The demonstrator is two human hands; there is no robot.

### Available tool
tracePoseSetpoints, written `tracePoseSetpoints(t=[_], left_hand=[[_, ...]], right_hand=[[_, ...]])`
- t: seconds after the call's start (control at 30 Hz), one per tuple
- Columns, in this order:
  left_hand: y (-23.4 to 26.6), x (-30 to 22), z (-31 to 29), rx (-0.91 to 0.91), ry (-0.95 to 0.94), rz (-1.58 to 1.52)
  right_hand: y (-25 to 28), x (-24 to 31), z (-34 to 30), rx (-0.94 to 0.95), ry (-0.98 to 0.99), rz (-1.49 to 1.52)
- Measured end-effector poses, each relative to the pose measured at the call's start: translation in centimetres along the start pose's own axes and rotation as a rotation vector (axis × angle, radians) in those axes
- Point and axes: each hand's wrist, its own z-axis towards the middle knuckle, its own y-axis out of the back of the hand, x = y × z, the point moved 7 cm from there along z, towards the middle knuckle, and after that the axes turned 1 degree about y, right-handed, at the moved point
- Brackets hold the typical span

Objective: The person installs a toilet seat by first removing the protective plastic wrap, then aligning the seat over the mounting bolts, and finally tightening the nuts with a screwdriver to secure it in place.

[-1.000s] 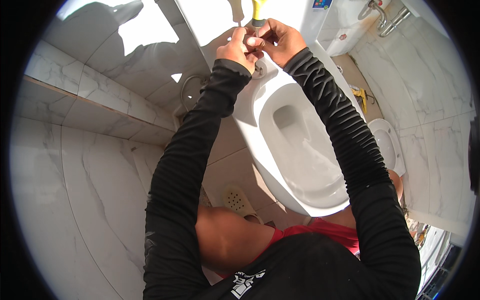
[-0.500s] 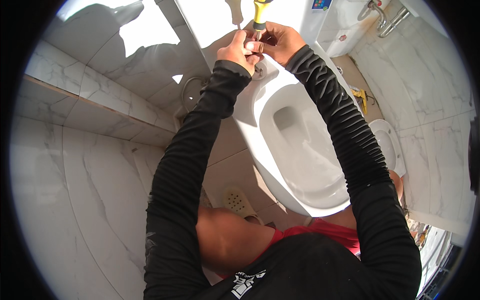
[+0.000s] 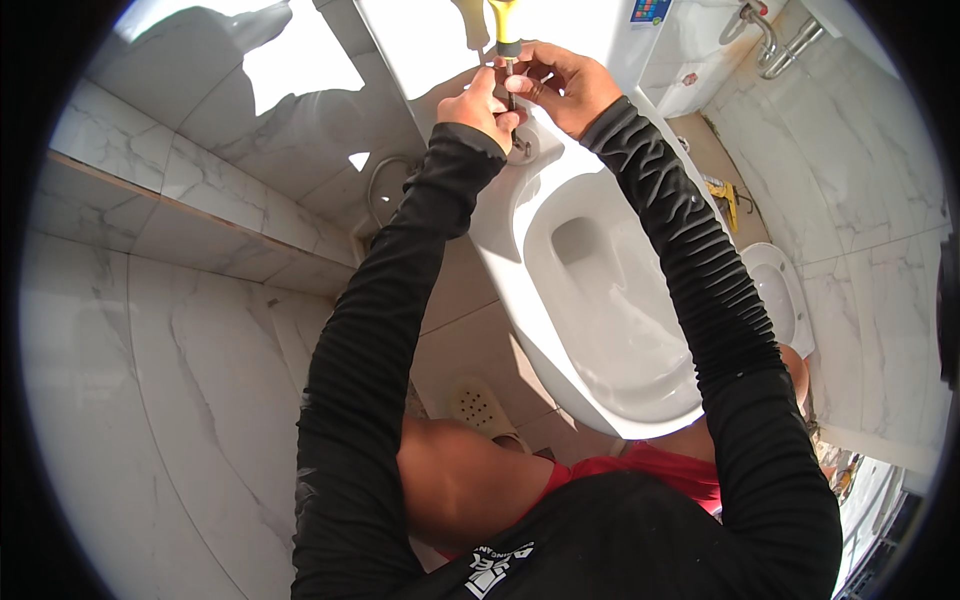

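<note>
A screwdriver with a yellow and black handle stands upright above the back of a white toilet, its shank pointing down between my hands. My right hand is closed, thumb and fingers pinching around the shank. On the other side, my left hand is closed with its fingertips by the screwdriver's tip; whatever small part they grip is hidden. Just below the fingertips, a small metal fitting sits on the ceramic behind the bowl.
The toilet's sunlit tank top lies at the far side. A chrome pipe comes from the wall at far right. On the right floor are a yellow tool and a white toilet seat. A tiled ledge runs along the left.
The screwdriver's handle has shifted slightly left. My right thumb has drawn back from the left fingers, leaving more of the shank showing.
</note>
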Motion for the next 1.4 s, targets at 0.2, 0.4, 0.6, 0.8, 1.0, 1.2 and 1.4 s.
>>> tracePoseSetpoints(t=[0.2,0.4,0.6,0.8,1.0,1.2,1.4], left_hand=[[-0.3,0.2,0.0,0.025,0.042,-0.059],[-1.0,0.2,-0.1,0.037,0.055,-0.1],[-0.8,0.4,-0.1,0.058,0.086,-0.047],[-1.0,0.5,0.1,0.096,0.105,-0.136],[-0.6,-0.5,-0.3,0.009,0.01,-0.114],[-0.6,-0.2,-0.4,0.033,0.029,-0.024],[-1.5,2.2,-0.1,0.067,0.113,-0.153]], right_hand=[[-0.7,-0.6,0.2,0.048,-0.083,0.186],[-0.6,0.1,-0.3,-0.003,-0.196,0.186],[-0.5,0.1,0.6,0.074,-0.06,0.166],[-0.1,0.0,0.0,-0.002,-0.119,0.102],[0.0,0.1,-0.7,-0.078,-0.209,0.02],[1.1,2.1,0.6,0.053,-0.087,-0.131],[6.8,12.9,3.9,0.288,0.47,-0.345]])
